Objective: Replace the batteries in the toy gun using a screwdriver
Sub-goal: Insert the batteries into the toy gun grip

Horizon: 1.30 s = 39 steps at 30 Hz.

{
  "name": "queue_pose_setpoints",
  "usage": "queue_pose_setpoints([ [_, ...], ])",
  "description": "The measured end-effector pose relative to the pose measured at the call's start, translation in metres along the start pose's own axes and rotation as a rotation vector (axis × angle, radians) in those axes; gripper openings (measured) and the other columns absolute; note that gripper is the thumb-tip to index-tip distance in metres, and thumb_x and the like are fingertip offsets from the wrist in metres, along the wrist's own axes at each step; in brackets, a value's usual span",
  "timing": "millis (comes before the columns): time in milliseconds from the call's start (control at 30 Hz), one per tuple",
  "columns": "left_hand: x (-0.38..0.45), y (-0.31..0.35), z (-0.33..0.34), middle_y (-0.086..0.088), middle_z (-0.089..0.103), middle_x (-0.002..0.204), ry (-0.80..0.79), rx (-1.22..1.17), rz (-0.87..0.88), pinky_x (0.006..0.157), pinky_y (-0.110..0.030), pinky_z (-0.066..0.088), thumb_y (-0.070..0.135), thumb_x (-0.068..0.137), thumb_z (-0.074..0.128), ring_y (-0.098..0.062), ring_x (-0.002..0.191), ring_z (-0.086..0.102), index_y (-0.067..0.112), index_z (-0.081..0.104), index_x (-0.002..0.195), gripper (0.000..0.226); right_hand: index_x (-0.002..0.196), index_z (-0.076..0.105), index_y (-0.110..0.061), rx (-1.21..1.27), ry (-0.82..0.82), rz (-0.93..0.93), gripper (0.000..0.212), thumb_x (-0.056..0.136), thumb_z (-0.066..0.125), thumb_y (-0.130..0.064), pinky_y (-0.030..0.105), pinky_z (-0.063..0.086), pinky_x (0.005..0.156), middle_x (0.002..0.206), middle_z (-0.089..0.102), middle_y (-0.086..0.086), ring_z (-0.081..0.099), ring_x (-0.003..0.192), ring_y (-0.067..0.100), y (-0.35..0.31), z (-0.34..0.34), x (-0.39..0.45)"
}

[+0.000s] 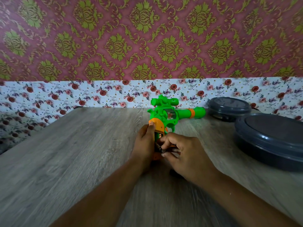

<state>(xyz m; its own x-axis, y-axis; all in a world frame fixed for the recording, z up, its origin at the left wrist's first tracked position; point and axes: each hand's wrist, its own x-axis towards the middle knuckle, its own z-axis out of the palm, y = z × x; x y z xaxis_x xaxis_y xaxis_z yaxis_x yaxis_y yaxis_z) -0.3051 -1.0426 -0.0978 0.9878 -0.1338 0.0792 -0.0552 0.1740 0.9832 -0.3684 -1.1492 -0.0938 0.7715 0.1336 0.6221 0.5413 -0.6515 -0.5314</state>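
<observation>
- The green and orange plastic toy gun (pixel 165 115) lies on the grey wooden table (pixel 82 145), barrel pointing right and orange grip pointing back at the person.
- The left hand (pixel 145 141) wraps around the grip's left side and holds it.
- The right hand (pixel 178 151) pinches 1 small dark battery (pixel 159 147) at the open slot; it is the nearer hand.
- The battery's long way looks tilted across the slot, so I think it needs lining up.
- 2 round dark grey lidded tubs (pixel 268 138) sit well apart on the right, not in the way.
</observation>
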Motion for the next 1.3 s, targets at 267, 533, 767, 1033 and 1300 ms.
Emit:
queue_pose_setpoints([
  [267, -0.004, 0.001, 0.002, -0.011, 0.055, 0.078, 0.014, 0.017, 0.047, 0.039, -0.017, 0.045, 0.031, 0.099, 0.038, -0.016, 0.061, 0.054, 0.005, 0.057, 0.100, 0.032, 0.088, 0.067, -0.016, -0.079, -0.147, -0.011, 0.021, 0.068, 0.066, -0.011, 0.008, 0.042, 0.073, 0.087, 0.070, -0.007, 0.060, 0.085, 0.003, 0.006, -0.004, 0.001],
  [533, -0.001, -0.002, 0.002, -0.007, 0.063, 0.082, 0.017, 0.061, 0.021, 0.049, -0.026, 0.051, 0.038, 0.099, 0.036, -0.018, 0.069, 0.061, 0.015, 0.059, 0.095, 0.033, 0.099, 0.071, -0.011, -0.111, -0.191, 0.015, 0.023, 0.077, 0.065, -0.008, -0.001, 0.035, 0.076, 0.101, 0.072, 0.001, 0.056, 0.097, 0.005, 0.005, -0.008, 0.004],
  [767, -0.005, 0.000, 0.000, -0.009, 0.067, 0.082, -0.026, 0.035, 0.041, 0.056, -0.024, 0.054, 0.052, 0.096, 0.021, -0.013, 0.070, 0.066, 0.014, 0.062, 0.095, 0.056, 0.086, 0.061, -0.012, -0.233, -0.053, 0.030, 0.019, 0.071, 0.049, -0.012, 0.026, 0.041, 0.072, 0.093, 0.060, 0.003, 0.058, 0.085, 0.021, -0.004, 0.006, 0.002],
  [1033, -0.009, -0.001, 0.006, -0.009, 0.070, 0.098, -0.014, 0.071, 0.063, 0.076, -0.040, 0.057, 0.070, 0.077, 0.019, -0.023, 0.094, 0.067, 0.020, 0.064, 0.105, 0.073, 0.085, 0.057, -0.012, -0.333, -0.036, 0.083, 0.022, 0.068, 0.050, 0.000, 0.032, 0.042, 0.071, 0.090, 0.060, 0.010, 0.054, 0.090, 0.028, 0.009, 0.009, 0.008],
  [1300, -0.012, -0.001, 0.004, -0.011, 0.070, 0.096, 0.009, 0.114, 0.158, 0.086, -0.052, 0.053, 0.078, 0.071, 0.020, -0.025, 0.094, 0.067, 0.015, 0.065, 0.102, 0.083, 0.073, 0.056, -0.012, -0.474, -0.125, -0.044, 0.012, 0.062, 0.051, -0.011, 0.029, 0.041, 0.064, 0.082, 0.059, 0.004, 0.054, 0.084, 0.025, 0.004, 0.000, 0.017],
])
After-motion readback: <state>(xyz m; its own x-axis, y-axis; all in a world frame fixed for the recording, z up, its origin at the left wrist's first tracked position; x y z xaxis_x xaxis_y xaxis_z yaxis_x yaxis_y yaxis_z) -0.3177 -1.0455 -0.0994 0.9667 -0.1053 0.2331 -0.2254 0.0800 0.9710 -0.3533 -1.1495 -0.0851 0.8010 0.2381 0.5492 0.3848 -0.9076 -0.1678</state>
